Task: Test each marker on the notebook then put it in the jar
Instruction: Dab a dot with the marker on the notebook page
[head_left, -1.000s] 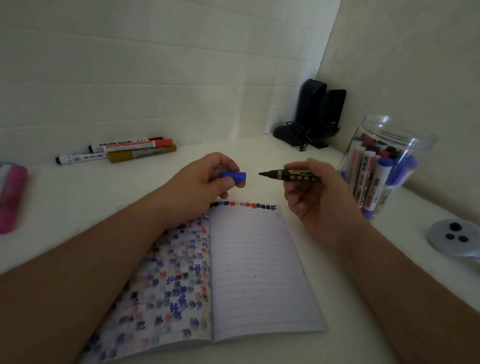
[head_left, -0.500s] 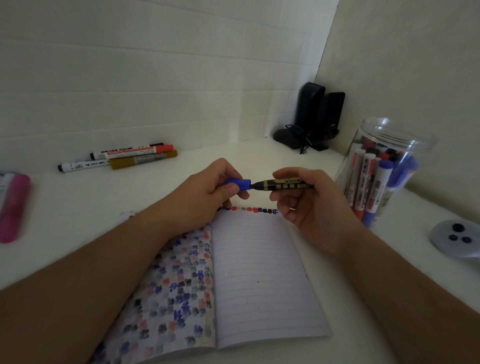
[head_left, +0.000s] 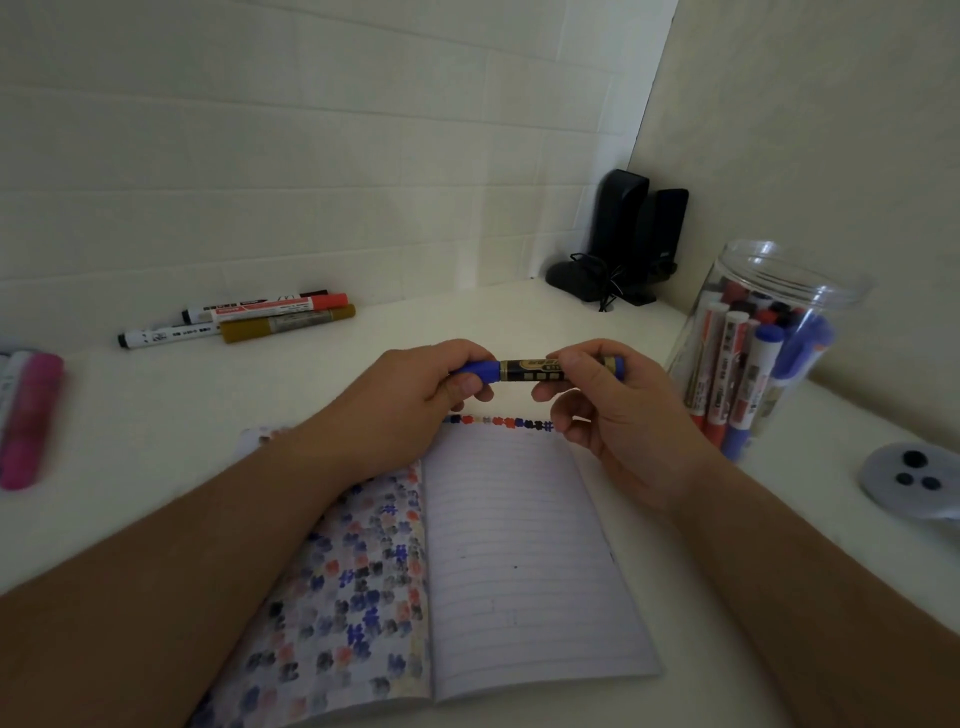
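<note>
1. My left hand pinches the blue plastic cap, seated on the black-and-gold marker.
2. My right hand grips the barrel.
3. Marker held above the open lined notebook; clear plastic jar stands on the bench just right.

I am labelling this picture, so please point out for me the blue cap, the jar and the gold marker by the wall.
blue cap (head_left: 475, 370), head view, on the cap's middle.
jar (head_left: 810, 291), head view, on its clear wall near the rim.
gold marker (head_left: 288, 323), head view, on the barrel's middle.
</note>
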